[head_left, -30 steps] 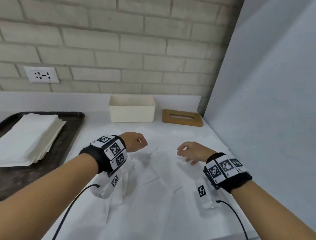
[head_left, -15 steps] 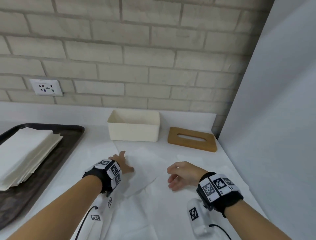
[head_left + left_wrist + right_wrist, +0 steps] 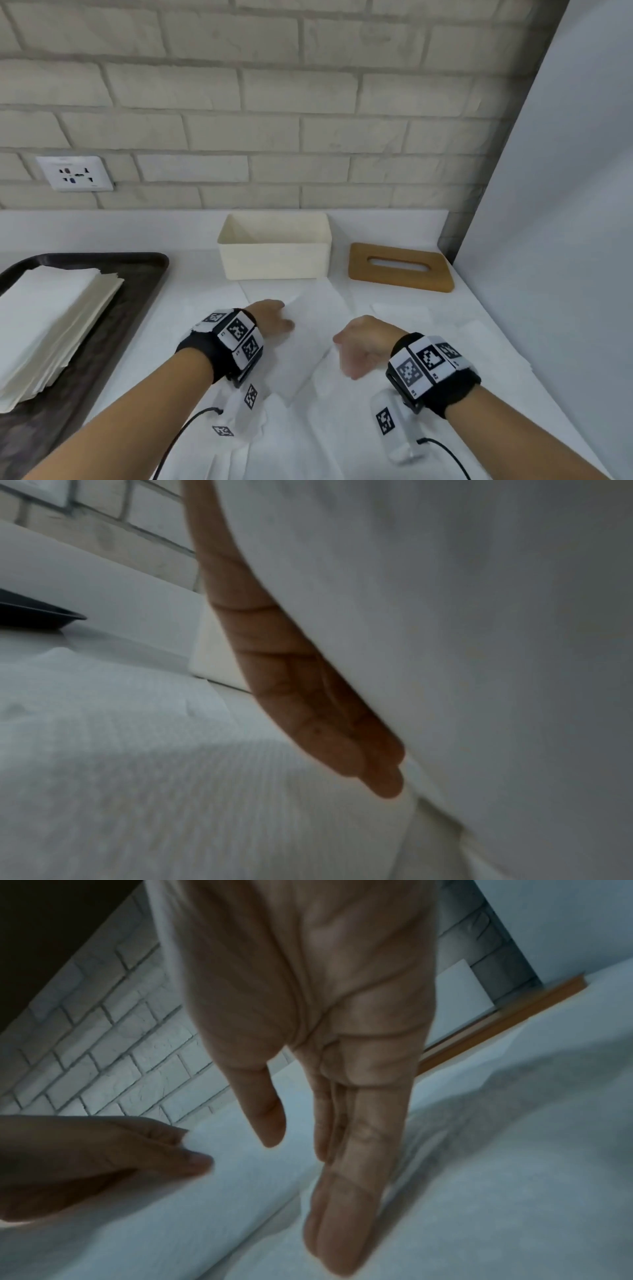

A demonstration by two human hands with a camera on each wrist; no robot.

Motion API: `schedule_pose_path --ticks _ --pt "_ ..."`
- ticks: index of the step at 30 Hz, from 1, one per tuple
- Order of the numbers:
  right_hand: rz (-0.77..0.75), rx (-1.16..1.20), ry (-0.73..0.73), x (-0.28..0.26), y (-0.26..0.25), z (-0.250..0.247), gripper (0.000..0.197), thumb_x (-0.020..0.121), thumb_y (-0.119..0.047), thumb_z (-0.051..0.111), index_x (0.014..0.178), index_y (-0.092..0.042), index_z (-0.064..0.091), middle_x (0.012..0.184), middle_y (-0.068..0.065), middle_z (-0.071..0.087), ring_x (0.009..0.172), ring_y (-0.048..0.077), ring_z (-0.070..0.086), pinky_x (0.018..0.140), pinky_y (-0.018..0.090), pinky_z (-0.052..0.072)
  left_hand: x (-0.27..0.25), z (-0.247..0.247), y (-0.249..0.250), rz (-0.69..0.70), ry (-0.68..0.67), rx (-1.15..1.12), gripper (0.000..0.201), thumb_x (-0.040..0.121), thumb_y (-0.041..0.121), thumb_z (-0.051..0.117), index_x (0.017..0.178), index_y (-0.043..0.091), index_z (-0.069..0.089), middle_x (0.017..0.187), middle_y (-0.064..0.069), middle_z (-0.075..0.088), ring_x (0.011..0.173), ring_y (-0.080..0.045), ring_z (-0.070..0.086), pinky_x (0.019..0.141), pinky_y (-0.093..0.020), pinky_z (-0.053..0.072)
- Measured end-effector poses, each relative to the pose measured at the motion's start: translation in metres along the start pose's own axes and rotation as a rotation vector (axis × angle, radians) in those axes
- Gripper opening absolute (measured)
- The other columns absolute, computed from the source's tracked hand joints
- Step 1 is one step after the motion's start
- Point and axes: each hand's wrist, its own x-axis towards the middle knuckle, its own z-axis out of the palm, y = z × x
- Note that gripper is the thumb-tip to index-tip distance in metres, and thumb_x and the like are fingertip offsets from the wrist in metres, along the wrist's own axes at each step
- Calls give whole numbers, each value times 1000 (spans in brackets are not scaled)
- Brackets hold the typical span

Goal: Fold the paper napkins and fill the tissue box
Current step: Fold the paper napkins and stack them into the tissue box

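Observation:
A white paper napkin (image 3: 318, 308) lies partly folded on the counter, between and under my hands. My left hand (image 3: 274, 318) rests on its left part, and the left wrist view shows straight fingers (image 3: 308, 710) against white paper. My right hand (image 3: 356, 353) is just right of the fold. Its fingers (image 3: 342, 1191) are straight and point down at the napkin (image 3: 205, 1218), with the thumb held apart. An open cream tissue box (image 3: 274, 250) stands beyond the hands. Its wooden slotted lid (image 3: 400, 274) lies to the box's right.
A dark tray (image 3: 144, 274) at the left carries a stack of unfolded napkins (image 3: 48, 318). More white paper covers the counter (image 3: 428, 318) around my hands. A brick wall with a socket (image 3: 75, 173) runs behind. A grey panel (image 3: 548, 240) closes off the right side.
Both hands came down from curled, raised poses onto the napkin and flattened. The left hand slid forward over the paper. The head view moved closer to the box.

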Motion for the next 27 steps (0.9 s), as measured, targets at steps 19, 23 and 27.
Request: schedule_pose_path --ticks 19,23,27 --pt "-59 -744 367 69 -56 51 88 77 -47 66 142 -4 25 144 15 33 136 30 30 108 39 36 -30 -16 -119 -128 39 -603 17 95 10 42 107 10 55 103 -11 57 97 -26 53 93 -35 41" --pt "-172 -614 259 56 -67 49 67 81 -28 69 137 -5 39 140 11 43 130 26 41 101 31 39 -25 -27 -124 -74 139 -604 26 93 1 36 113 5 52 104 -9 54 98 -22 49 88 -30 37" --pt "-521 -547 173 22 -80 33 16 78 -19 73 85 -23 59 102 2 55 99 17 46 71 13 35 -17 -43 -127 -53 282 -557 38 91 -2 32 125 7 46 115 -16 57 106 -26 52 96 -35 38"
